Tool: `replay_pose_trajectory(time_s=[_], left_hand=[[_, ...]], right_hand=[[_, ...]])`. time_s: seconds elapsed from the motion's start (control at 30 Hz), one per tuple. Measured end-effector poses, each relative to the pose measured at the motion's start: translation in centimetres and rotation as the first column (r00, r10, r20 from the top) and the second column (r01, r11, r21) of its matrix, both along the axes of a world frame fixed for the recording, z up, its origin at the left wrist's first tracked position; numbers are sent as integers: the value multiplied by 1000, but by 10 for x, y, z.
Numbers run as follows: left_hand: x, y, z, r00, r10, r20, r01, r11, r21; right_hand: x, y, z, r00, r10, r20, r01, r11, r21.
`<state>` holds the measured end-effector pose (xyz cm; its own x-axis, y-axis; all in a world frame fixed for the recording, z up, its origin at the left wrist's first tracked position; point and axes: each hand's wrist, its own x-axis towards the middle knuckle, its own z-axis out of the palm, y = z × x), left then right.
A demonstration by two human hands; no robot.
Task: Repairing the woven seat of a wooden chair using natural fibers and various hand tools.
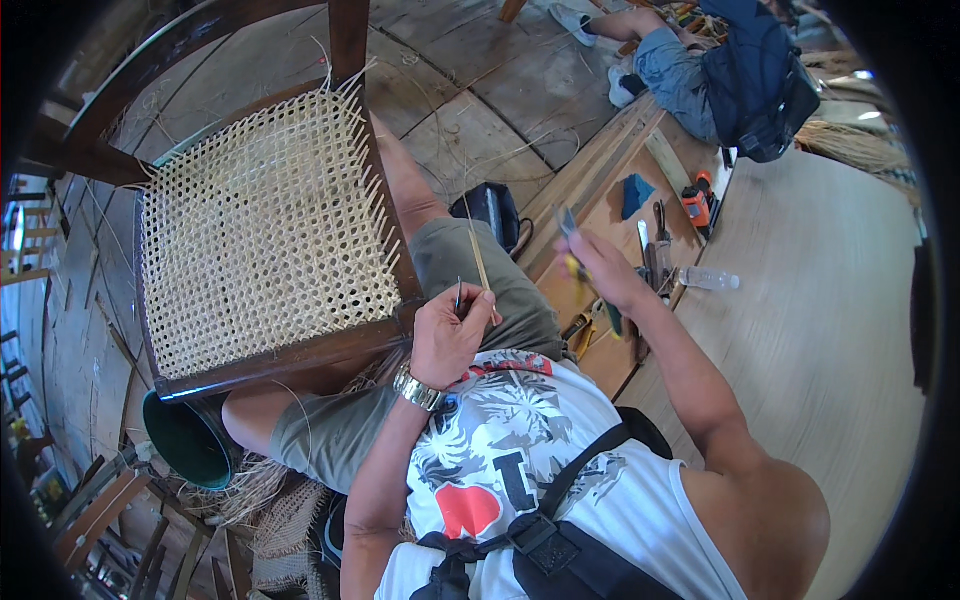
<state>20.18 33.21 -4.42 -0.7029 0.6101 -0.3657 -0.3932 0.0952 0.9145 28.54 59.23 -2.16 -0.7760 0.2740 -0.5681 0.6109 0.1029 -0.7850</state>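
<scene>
A dark wooden chair (262,352) stands at my left, its seat woven in pale cane webbing (262,225). Loose cane ends stick out along the seat's right edge. My left hand (447,338), with a metal watch on the wrist, is closed in front of my lap. Between its thumb and fingers is a thin cane strip (478,255) that points up and away. A short dark pointed tool (459,294) also shows in this fist. My right hand (607,272), farther right, is closed on a hand tool (568,222) with a grey end and a yellow handle, smeared by motion.
On the wooden board at my right lie an orange-and-black power tool (697,204), a blue cloth scrap (636,195), several hand tools and a clear plastic bottle (709,278). A green bucket (190,440) stands below the chair. Another person (690,80) sits at the far right.
</scene>
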Motion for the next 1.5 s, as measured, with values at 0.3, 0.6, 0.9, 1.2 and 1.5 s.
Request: replay_pose_trajectory(time_s=[0.3, 0.6, 0.9, 1.2, 1.5], left_hand=[[-17, 3, -2, 963, 265, 43, -266, 924, 274], [-25, -28, 30, 910, 361, 204, -394, 905, 160], [-28, -217, 65, 294, 917, -271, -950, 312, 25], [-18, -335, 32, 305, 939, -158, -917, 334, 219], [-60, -105, 14, 721, 684, -115, -667, 729, 152]], right_hand=[[186, 17, -41, 700, 198, 686, -636, 609, 473], [-36, -47, 31, 773, 489, -403, -227, 808, 544], [-156, -26, 18, 623, 718, -311, -623, 696, 358], [-235, 153, 5, 767, 521, -375, 335, 173, 926], [-50, 170, 41, 957, 287, -37, -86, 405, 910]])
